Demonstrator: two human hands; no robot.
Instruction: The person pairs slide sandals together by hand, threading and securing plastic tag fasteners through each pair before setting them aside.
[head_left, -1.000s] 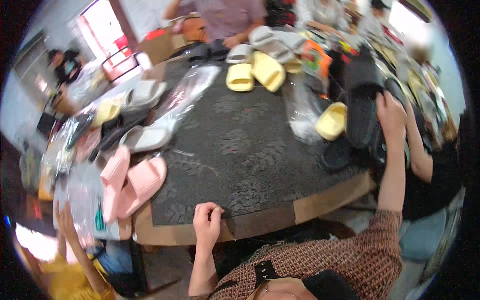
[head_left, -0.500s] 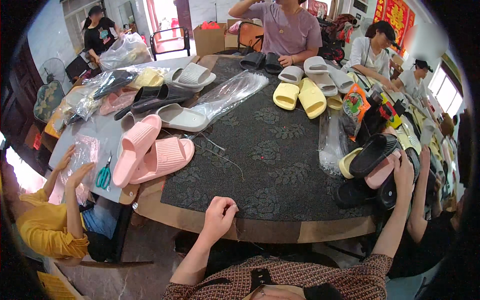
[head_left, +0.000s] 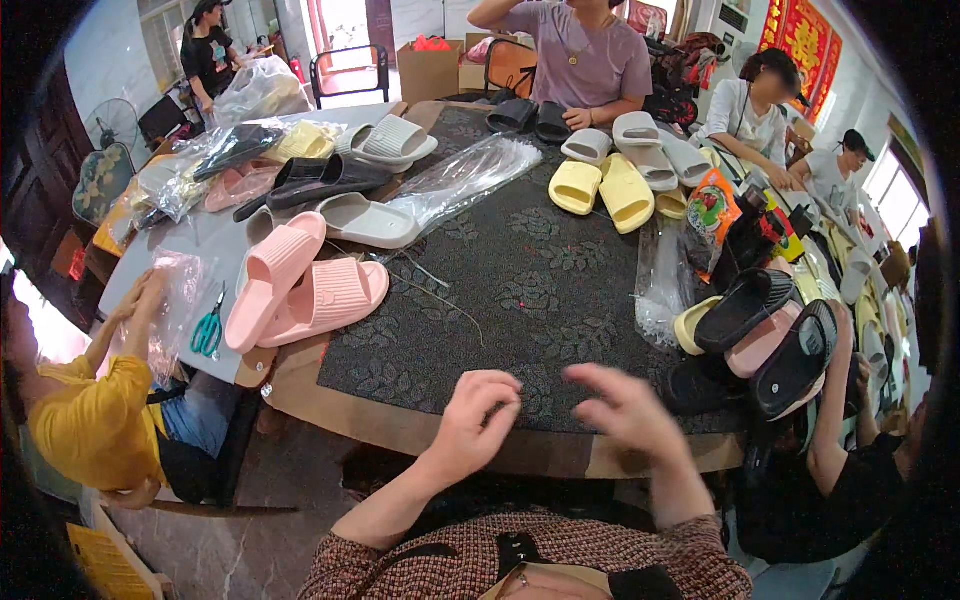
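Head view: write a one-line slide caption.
Left hand and right hand at the near edge of a dark floral mat, pink slippers to the left, black slippers to the right.

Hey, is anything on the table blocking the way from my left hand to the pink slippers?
Nothing visible blocks it: between your left hand and the pink slippers there's just dark patterned mat, with a thin strand lying nearby.
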